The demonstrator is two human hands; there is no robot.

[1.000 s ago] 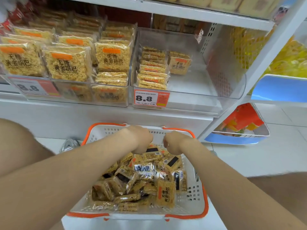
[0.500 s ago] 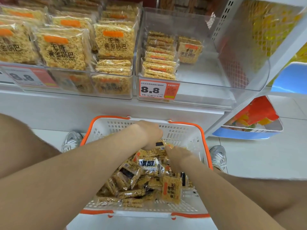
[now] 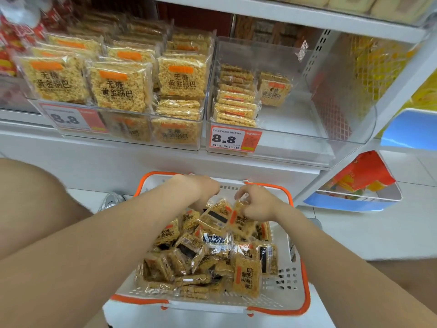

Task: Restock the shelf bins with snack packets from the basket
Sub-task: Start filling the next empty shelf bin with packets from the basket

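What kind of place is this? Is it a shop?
Most likely a shop aisle, perhaps a small supermarket. Clear shelf bins hold rows of identical snack packets, a price tag reads 8.8, and a shopping basket sits below.

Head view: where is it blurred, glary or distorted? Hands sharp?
Head view: left price tag and upper-left shelf packets are smeared; right price tag reads clearly; clear bin wall carries reflections; shelf edges bow from the wide lens; left hand, right hand and snack packets in the basket are fairly sharp.
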